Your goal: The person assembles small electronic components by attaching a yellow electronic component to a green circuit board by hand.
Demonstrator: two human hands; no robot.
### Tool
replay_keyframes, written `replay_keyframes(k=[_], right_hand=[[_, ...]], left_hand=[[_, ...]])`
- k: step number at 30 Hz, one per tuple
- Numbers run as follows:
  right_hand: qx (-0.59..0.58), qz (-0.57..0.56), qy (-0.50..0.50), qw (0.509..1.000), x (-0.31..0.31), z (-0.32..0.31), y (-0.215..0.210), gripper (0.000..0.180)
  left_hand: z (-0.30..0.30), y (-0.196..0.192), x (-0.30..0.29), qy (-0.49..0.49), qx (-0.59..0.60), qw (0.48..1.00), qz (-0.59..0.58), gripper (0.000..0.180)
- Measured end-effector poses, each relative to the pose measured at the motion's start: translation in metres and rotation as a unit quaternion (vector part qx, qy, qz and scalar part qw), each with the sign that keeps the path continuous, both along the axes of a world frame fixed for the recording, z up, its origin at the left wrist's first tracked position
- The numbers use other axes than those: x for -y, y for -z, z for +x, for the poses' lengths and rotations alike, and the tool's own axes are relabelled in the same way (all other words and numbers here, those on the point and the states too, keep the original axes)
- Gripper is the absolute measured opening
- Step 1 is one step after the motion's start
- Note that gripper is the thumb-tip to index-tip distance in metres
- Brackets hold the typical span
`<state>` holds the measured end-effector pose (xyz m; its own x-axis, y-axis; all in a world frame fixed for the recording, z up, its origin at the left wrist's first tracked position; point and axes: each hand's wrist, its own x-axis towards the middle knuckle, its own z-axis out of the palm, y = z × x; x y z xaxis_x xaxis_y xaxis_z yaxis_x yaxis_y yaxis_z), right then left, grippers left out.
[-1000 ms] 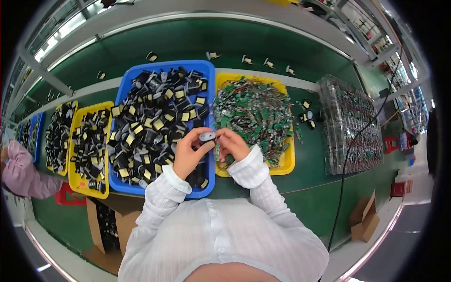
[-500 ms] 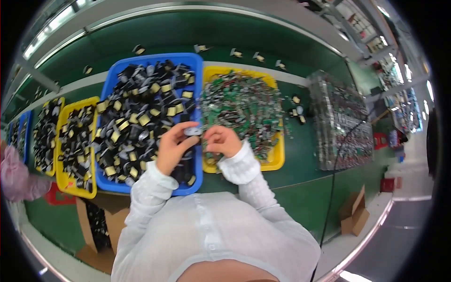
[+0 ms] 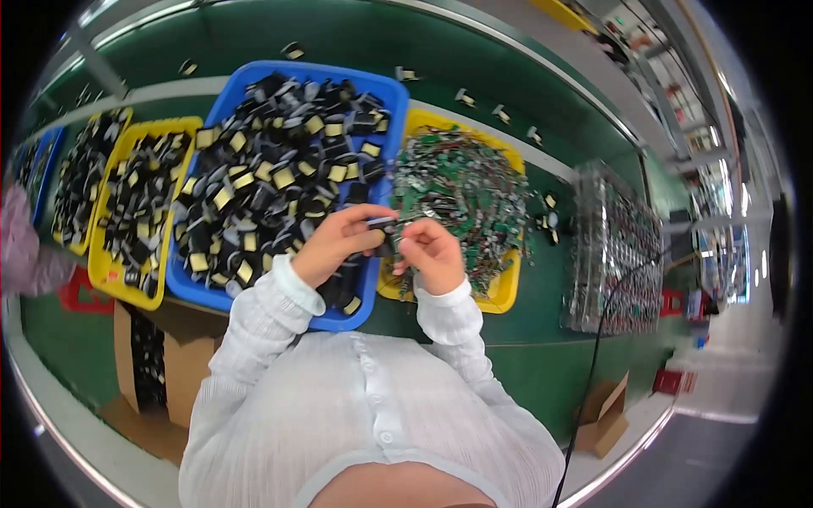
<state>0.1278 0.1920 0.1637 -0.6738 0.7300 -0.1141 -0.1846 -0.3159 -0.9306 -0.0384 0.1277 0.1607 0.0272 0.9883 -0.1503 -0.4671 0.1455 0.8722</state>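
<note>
We list one black-and-grey part (image 3: 384, 227), pinched in our left hand (image 3: 341, 243) above the right edge of the blue tray (image 3: 373, 82), near the front edge of the counter (image 3: 540, 292). Our right hand (image 3: 434, 256), fingers curled, is just beside it; whether it grips anything, we cannot tell. We also list: black parts (image 3: 275, 173) heaped in the blue tray; green circuit boards (image 3: 457, 199) in the yellow tray (image 3: 510, 288); stacked clear trays (image 3: 611, 262) towards the counter's right end.

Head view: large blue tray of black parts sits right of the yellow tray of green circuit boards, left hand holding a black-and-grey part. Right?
One error: the large blue tray of black parts sits left of the yellow tray of green circuit boards, per the head view. The left hand does hold a black-and-grey part.
</note>
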Motion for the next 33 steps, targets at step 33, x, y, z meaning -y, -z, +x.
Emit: replay_keyframes(k=[33], right_hand=[[0.078,0.016,-0.029,0.996,0.000,0.006,0.007,0.006]], left_hand=[[0.002,0.002,0.005,-0.016,-0.173,0.983,0.061,0.043]])
